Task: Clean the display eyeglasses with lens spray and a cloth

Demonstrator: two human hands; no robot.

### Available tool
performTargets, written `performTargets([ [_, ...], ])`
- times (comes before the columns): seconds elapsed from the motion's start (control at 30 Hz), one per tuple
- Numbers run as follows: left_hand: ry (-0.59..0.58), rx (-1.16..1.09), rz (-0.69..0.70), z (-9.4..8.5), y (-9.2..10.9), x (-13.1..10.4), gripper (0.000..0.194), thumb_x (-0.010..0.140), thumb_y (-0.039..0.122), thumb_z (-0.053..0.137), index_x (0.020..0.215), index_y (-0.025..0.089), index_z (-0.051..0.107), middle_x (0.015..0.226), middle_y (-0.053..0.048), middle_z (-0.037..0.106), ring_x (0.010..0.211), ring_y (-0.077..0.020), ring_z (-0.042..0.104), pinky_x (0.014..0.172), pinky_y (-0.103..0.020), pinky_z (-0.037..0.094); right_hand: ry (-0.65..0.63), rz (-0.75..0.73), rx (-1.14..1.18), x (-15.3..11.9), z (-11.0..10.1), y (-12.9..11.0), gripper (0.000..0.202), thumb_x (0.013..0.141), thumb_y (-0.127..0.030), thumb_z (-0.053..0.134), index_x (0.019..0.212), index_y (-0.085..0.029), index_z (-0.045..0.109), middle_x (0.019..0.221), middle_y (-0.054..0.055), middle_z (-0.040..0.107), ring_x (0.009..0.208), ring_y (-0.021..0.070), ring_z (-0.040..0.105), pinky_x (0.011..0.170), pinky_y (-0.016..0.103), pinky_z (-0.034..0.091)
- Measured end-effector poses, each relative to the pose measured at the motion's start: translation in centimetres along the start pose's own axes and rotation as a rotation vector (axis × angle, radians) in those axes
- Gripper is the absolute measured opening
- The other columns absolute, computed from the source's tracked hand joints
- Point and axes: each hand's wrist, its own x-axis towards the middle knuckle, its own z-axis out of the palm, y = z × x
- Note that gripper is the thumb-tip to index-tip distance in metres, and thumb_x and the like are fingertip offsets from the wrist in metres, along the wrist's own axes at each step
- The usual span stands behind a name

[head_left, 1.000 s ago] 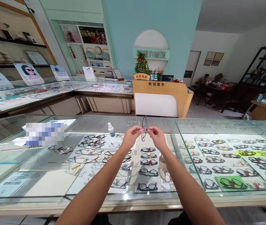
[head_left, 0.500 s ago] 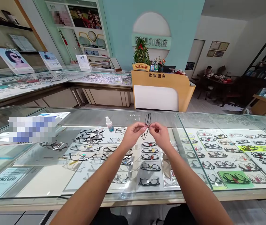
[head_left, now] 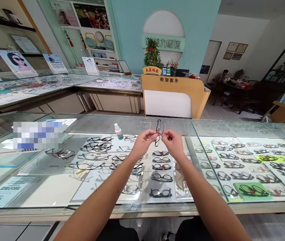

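A pair of dark-framed glasses (head_left: 158,127) is held upright between my hands, above the glass display counter (head_left: 102,210). My left hand (head_left: 144,142) pinches the frame from the left with thumb and fingers. From the right, my right hand (head_left: 171,141) has its fingers closed on the same glasses near a thin part of them. Below the hands, a column of dark glasses (head_left: 161,177) lies on a pale strip. To the left are several more pairs (head_left: 97,144) and a small white bottle with a blue label (head_left: 118,131).
A blurred white-and-blue item (head_left: 38,134) rests at the counter's left. Rows of glasses (head_left: 241,175) fill the right section. Beyond stands a wooden cashier desk (head_left: 200,97) with plants; people sit at a dark table (head_left: 235,83) far right.
The glasses have turned slightly between my fingers, and my hands have shifted a little to the right. The whole view has moved slightly.
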Motion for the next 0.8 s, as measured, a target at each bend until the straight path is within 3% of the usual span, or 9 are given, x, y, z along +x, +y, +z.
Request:
performTargets([
  [0.27, 0.052, -0.096, -0.053, -0.1, -0.1, 0.1, 0.044, 0.08, 0.059, 0.085, 0.094, 0.02, 0.071, 0.112, -0.008, 0.076, 0.109, -0.0235, 0.068, 0.093, -0.04, 0.06, 0.073, 0.058, 0.044, 0.3, -0.1, 0.2, 0.01, 0.08, -0.032, 0.065, 0.076, -0.022, 0.063, 0.058, -0.008, 0.049, 0.056, 0.012, 0.041, 0.059, 0.028, 0.034],
  [0.6, 0.261, -0.261, 0.019, -0.6, -0.8, 0.8, 0.043, 0.075, 0.055, 0.091, 0.093, 0.02, 0.072, 0.114, -0.008, 0.076, 0.109, -0.022, 0.07, 0.098, -0.042, 0.059, 0.145, 0.346, 0.362, 0.7, 0.6, 1.0, 0.017, 0.074, -0.034, 0.067, 0.068, -0.023, 0.056, 0.056, -0.006, 0.047, 0.057, 0.0125, 0.037, 0.055, 0.028, 0.029],
  [0.8, 0.366, -0.338, 0.023, -0.9, -0.9, 0.9, 0.044, 0.072, 0.053, 0.093, 0.091, 0.02, 0.07, 0.115, -0.009, 0.074, 0.109, -0.0239, 0.07, 0.092, -0.043, 0.062, 0.207, 0.461, 0.496, 0.1, 1.7, 1.2, 0.021, 0.074, -0.035, 0.068, 0.066, -0.024, 0.052, 0.057, -0.006, 0.045, 0.056, 0.012, 0.035, 0.054, 0.028, 0.029],
])
